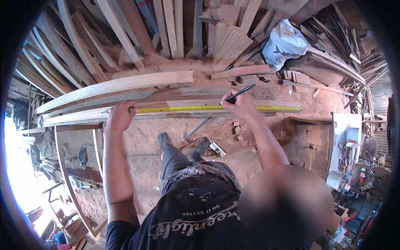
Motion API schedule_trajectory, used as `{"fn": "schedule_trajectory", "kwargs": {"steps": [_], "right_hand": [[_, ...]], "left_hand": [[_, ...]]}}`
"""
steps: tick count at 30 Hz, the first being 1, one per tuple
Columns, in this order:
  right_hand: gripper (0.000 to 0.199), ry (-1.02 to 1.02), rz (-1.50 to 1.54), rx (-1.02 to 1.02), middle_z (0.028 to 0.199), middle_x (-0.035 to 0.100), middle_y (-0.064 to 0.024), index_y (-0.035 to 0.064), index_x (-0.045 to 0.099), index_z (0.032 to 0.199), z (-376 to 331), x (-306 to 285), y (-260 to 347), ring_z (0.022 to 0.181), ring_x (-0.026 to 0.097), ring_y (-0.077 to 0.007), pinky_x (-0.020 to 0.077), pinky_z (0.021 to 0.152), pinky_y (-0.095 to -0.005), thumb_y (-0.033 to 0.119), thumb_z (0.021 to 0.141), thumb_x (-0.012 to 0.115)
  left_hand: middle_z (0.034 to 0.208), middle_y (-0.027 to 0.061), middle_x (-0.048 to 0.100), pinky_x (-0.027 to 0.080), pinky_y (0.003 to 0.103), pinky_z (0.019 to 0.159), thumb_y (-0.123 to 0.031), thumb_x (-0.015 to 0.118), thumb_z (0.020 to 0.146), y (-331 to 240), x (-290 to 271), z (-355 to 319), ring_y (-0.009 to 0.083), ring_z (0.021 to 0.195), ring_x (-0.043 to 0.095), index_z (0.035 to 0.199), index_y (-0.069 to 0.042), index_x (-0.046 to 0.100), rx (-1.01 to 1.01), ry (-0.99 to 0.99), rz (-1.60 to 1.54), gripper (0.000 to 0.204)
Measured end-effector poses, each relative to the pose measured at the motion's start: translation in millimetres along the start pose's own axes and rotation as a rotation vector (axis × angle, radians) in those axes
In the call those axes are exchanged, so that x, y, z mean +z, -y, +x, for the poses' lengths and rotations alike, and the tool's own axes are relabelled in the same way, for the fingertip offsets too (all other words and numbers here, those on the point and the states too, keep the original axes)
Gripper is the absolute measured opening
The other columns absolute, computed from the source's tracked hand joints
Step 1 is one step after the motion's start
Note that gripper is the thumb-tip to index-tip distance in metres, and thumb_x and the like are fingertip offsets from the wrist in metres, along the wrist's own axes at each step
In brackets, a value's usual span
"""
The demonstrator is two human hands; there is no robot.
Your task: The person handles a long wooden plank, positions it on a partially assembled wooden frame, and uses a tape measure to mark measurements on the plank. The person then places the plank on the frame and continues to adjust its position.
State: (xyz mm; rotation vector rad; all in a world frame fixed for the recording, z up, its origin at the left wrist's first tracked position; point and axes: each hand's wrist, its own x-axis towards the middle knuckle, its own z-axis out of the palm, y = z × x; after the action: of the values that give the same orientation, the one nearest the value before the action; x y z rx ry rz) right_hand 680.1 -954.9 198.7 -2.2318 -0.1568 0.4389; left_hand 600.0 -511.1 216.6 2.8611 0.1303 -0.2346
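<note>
A yellow tape measure (179,109) lies stretched along a long wooden plank (66,119), its blade running past the plank's right end. My left hand (119,117) is closed round the tape's left end, where a bit of green and black shows by the fingers; the rest of what it grips is hidden. Farther right, my right hand (239,105) is closed on a black pen (243,91), which slants up to the right. That hand is over the tape and touches it or hovers just above; I cannot tell which.
Just beyond lies a thick, pale wooden beam (116,86). Many boards (171,29) lean at the back, with a white sack (285,43) to their right. Near my feet are a power strip (217,149) and cords. A wooden frame (62,166) stands at left, a brown box (310,141) at right.
</note>
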Motion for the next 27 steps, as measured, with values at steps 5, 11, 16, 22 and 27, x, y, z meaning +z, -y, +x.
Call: {"fn": "schedule_trajectory", "kwargs": {"steps": [5,11,16,22,27], "right_hand": [[0.027,0.013,-0.065,-0.025,0.087,0.075,-0.0105,0.0081,0.07,0.097,-1.4,-2.9,4.5,0.082,0.073,-0.0242,0.0555,0.076,-0.0384,0.03,0.083,0.08],[0.027,0.057,-0.055,0.007,0.09,0.075,-0.01,0.01,0.07,0.097,-0.7,-3.5,1.0,0.085,0.073,-0.0262,0.0555,0.077,-0.0399,0.031,0.084,0.08],[0.027,0.029,-0.101,-0.076,0.09,0.074,-0.0117,0.0118,0.071,0.098,4.0,0.9,-8.0,0.083,0.072,-0.0272,0.0554,0.078,-0.0406,0.033,0.084,0.079],[0.027,-0.013,-0.096,-0.102,0.085,0.073,-0.0126,0.0096,0.07,0.096,-1.1,0.6,-8.3,0.08,0.071,-0.0275,0.0552,0.075,-0.0409,0.031,0.083,0.08],[0.023,-0.016,-0.017,-0.111,0.085,0.073,-0.0096,0.0099,0.07,0.094,2.7,6.5,-12.8,0.079,0.07,-0.0207,0.0546,0.074,-0.0375,0.027,0.083,0.081]], "left_hand": [[0.108,0.0131,0.069,0.051,0.05,0.092,-0.025,0.072,0.093,-0.4,1.0,0.4,0.0365,0.106,0.065,0.104,-0.009,0.07,-0.011,0.013,0.009,0.019],[0.111,0.0146,0.068,0.051,0.05,0.093,-0.026,0.071,0.094,9.9,7.0,2.9,0.0379,0.108,0.065,0.109,-0.01,0.072,0.018,0.037,0.032,0.022],[0.111,0.0187,0.068,0.05,0.051,0.096,-0.027,0.07,0.094,10.7,10.9,4.6,0.0404,0.111,0.064,0.109,-0.007,0.072,0.044,0.022,0.085,0.025],[0.113,0.0183,0.069,0.05,0.05,0.096,-0.024,0.071,0.093,1.1,0.8,8.3,0.0389,0.11,0.064,0.108,-0.008,0.073,0.004,0.103,0.101,0.022],[0.107,0.0165,0.069,0.051,0.049,0.093,-0.025,0.073,0.091,5.6,4.9,5.6,0.039,0.105,0.066,0.103,-0.008,0.074,0.091,0.008,0.094,0.021]]}}
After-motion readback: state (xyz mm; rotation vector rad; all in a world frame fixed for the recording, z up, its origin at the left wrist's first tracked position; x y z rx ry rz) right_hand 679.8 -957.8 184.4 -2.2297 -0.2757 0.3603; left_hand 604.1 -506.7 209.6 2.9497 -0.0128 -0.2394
